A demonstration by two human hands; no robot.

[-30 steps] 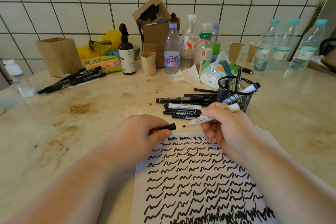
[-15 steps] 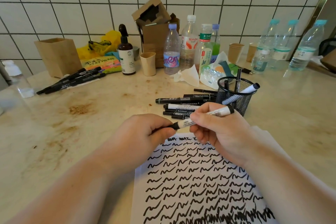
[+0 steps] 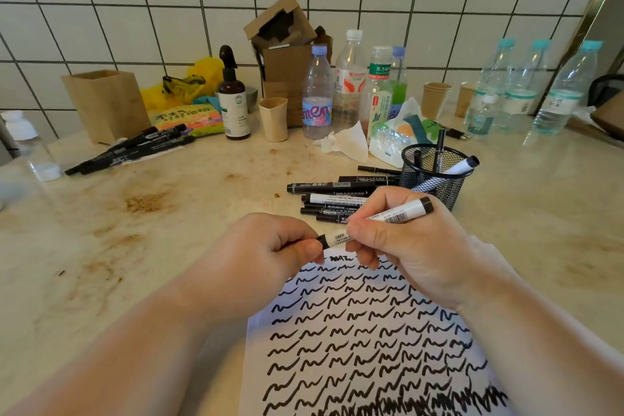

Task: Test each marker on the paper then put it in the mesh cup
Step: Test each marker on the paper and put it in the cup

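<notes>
Head | white marker [image 3: 401, 213], black ends | right hand [image 3: 410, 243] grips barrel | left hand [image 3: 266, 257] pinches cap end

Two bare forearms enter from the near edge, one at the left and one at the right, each ending in a bare hand: the left hand [image 3: 266, 257] and the right hand [image 3: 408, 246]. No sleeve reaches the wrists. The fingers carry no rings, the wrists no watch or band, and the short nails look unpainted.
</notes>
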